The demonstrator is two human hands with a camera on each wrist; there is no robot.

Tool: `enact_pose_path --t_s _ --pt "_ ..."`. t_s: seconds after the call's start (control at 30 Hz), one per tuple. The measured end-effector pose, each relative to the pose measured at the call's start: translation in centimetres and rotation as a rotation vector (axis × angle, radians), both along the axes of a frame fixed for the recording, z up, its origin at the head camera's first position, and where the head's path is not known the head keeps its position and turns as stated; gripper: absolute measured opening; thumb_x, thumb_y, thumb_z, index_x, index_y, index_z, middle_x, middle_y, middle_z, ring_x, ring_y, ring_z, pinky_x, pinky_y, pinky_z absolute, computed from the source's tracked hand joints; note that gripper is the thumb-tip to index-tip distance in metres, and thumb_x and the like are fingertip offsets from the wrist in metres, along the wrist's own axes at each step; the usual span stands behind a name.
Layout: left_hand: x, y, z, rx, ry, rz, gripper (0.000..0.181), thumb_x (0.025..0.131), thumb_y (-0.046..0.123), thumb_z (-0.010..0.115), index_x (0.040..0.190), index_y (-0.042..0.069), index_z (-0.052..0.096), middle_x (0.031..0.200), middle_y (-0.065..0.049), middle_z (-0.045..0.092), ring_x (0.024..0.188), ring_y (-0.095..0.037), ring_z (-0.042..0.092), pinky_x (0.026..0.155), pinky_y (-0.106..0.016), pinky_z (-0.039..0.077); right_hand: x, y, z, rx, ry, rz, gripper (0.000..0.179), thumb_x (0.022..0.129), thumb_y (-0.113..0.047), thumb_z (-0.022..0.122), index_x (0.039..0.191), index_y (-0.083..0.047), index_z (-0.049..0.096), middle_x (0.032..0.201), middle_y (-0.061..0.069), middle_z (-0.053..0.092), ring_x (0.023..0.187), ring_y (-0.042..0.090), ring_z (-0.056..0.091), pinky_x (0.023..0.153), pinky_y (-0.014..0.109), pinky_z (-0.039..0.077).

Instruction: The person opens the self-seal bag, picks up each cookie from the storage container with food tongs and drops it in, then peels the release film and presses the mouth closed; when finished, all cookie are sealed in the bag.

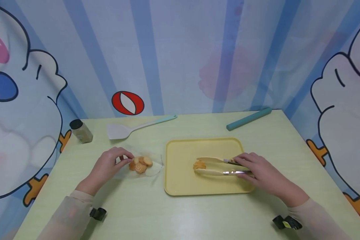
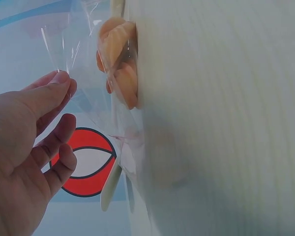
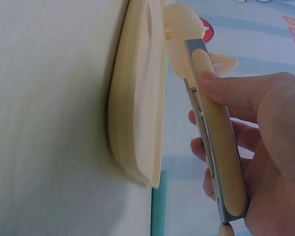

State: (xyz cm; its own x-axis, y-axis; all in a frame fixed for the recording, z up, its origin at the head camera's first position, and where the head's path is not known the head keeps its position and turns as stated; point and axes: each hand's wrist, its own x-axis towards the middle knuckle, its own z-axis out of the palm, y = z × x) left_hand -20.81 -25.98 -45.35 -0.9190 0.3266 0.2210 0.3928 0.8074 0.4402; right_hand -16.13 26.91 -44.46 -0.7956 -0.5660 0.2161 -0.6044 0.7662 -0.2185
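Thumb and forefinger of my left hand (image 1: 109,165) pinch the edge of a clear plastic bag (image 1: 156,169). Several golden-brown cookies (image 1: 140,166) lie inside it on the table; the left wrist view shows the thin film (image 2: 71,49) stretched up to the fingertips. My right hand (image 1: 259,170) grips a pair of tongs (image 1: 211,172) with metal handles and cream-coloured tips. Between those tips is a swirled cookie (image 1: 199,165), over the left-middle part of a yellow tray (image 1: 180,187). Whether that cookie touches the tray I cannot tell.
A white spatula (image 1: 120,131) with a pale green handle lies behind the bag. At the back left stands a seasoning jar (image 1: 82,132) with a black lid. A teal stick (image 1: 249,119) lies at the back right, near the table's (image 1: 186,213) far edge.
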Motion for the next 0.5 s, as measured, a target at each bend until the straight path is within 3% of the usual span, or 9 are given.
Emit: enact_pose_path --t_s 0.23,0.5 --pt "-0.1 0.0 -0.1 0.009 -0.033 0.006 0.019 0.091 0.009 0.078 0.107 0.018 0.078 0.103 0.001 0.075 0.087 -0.017 0.058 0.078 -0.043 0.054 -1.0 -3.7 -0.2 -0.019 0.031 0.089 0.048 0.094 -0.028 0.076 0.138 -0.012 0.065 0.13 0.005 0.065 0.113 0.025 0.06 0.093 0.048 0.051" --pt "-0.1 0.2 0.0 0.014 -0.048 0.009 0.02 0.091 0.008 0.079 0.108 0.018 0.077 0.105 0.0 0.075 0.089 -0.018 0.059 0.08 -0.046 0.055 -2.2 -8.5 0.2 -0.039 0.029 0.167 0.049 0.095 -0.031 0.076 0.139 -0.014 0.063 0.132 0.001 0.065 0.107 0.019 0.058 0.09 0.042 0.049"
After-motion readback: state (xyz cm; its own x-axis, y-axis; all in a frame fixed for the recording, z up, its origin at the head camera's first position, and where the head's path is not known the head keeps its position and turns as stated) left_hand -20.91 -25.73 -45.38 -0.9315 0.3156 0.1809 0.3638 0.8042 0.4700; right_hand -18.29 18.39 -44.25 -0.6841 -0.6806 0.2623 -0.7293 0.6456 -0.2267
